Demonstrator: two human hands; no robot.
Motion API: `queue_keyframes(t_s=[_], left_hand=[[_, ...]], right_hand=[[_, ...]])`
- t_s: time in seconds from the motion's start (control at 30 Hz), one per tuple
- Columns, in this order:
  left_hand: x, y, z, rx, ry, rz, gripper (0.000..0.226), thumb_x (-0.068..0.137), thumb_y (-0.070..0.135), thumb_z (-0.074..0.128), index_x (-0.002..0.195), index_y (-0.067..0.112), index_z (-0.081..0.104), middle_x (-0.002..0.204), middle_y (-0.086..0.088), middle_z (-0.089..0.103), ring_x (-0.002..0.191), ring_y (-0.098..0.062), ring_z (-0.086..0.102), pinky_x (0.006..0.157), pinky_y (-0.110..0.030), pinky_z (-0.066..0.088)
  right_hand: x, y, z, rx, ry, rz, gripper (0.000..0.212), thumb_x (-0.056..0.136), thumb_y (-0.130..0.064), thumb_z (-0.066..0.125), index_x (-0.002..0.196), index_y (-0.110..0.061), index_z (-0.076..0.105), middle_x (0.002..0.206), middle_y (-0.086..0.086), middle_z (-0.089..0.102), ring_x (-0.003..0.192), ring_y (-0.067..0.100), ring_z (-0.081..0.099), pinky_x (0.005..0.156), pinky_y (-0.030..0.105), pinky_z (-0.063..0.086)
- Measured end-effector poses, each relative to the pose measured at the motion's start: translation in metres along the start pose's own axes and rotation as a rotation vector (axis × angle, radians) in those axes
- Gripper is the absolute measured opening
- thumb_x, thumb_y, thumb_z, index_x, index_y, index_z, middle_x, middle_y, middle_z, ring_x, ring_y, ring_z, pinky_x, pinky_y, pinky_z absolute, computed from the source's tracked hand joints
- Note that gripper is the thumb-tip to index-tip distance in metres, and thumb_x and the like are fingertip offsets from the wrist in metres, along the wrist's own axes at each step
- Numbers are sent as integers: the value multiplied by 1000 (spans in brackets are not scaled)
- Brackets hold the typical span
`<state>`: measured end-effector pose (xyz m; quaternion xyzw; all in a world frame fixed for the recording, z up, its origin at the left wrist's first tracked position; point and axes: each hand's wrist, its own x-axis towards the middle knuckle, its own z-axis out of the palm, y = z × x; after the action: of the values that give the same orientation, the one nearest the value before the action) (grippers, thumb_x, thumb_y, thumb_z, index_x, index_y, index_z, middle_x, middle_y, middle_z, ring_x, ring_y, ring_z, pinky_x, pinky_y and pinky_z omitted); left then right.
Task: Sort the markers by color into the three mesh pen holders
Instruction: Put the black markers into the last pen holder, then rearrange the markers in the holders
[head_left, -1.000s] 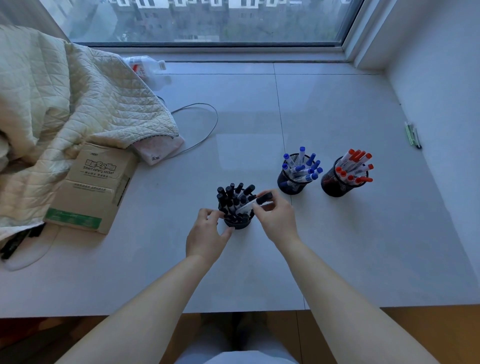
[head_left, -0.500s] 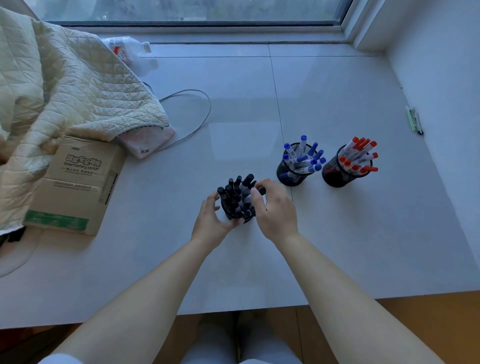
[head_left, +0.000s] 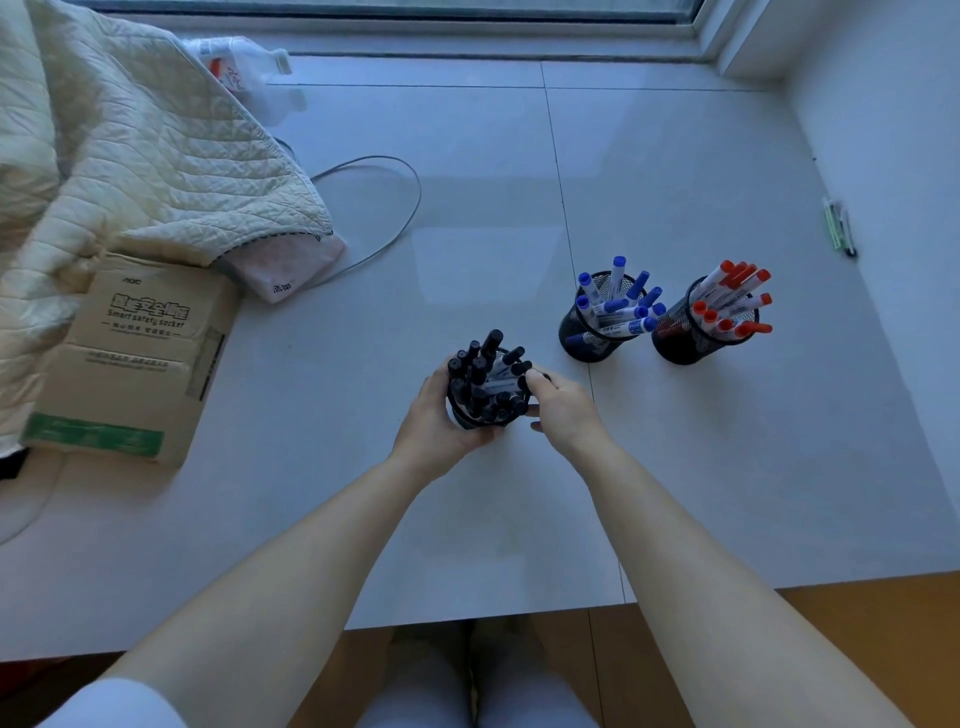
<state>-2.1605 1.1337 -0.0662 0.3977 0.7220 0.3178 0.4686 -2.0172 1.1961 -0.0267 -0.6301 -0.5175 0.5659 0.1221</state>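
Pale worktop fills the view, a quilted blanket heaped far left over a cardboard box. Centre stage, the left hand wraps its grip round the holder of black markers, and the right hand curls against its other side. Just right stand the blue-marker holder and the red-marker holder, side by side.

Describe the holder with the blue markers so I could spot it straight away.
On the pale tiled ledge below the window, three black mesh pen holders stand to the right of the cardboard box. The blue-marker holder is the middle one, untouched, between the black-marker holder gripped in the hands and the red-marker holder at the far right.
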Motion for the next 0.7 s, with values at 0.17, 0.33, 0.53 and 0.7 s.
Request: queue_keyframes(t_s=[0.17,0.33,0.53,0.7], left_hand=[[2,2,-6,33,50,8,84,51,44,83,122,43,38,122,19,53,117,-12,51,95,-43,47],[-8,4,-18,87,112,-45,76,51,52,78,115,47,37,116,23,54,111,-8,55,87,-40,50],[-15,11,-18,148,142,-93,71,50,61,65,112,47,34,119,19,52,110,-11,54,84,-37,50],[-10,6,-17,114,164,-88,75,54,53,74,119,40,37,121,15,49,113,-12,52,86,-41,50]], right_hand=[[-1,-5,7,4,-74,-16,31,95,-37,36,118,-32,58,117,-1,63,106,19,59,97,41,45],[-8,-2,9,36,-165,-29,33,95,-44,38,118,-30,56,114,-10,61,93,3,59,85,32,46],[-10,5,7,46,-55,-21,35,95,-44,39,121,-25,53,120,-5,57,90,7,59,85,33,47],[-8,-15,21,116,-137,9,38,98,-36,35,134,-30,43,119,-6,54,97,16,59,76,29,47]])
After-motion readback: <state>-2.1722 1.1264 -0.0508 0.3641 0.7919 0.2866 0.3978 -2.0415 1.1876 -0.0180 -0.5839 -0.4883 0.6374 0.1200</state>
